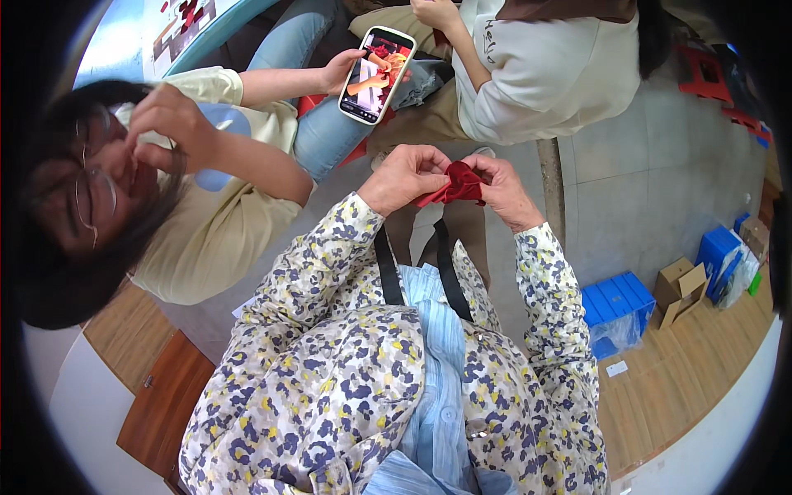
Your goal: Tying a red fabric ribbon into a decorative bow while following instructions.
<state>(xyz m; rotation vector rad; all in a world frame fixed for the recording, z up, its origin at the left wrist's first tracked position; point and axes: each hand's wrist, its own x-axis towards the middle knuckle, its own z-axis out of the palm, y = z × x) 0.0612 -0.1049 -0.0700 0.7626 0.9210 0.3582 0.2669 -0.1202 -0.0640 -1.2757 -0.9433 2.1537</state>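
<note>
Between my two hands, above my lap, is a dark red piece of folded fabric or ribbon point(464, 183), gathered into loops like a small bow or flower. My left hand point(406, 177) pinches its left end between thumb and fingers. On the other side my right hand point(507, 194) grips the right part, its thumb at the lower edge. The fingertips cover part of the folds, so I cannot tell how the piece is fastened.
At my left sits a person holding a phone point(378, 74) that displays hands with red material. Another person in a white sweatshirt point(544, 74) sits ahead. Blue crates point(619, 301) and an opened cardboard box point(681, 289) stand at right. A light blue table point(235, 25) is at far left.
</note>
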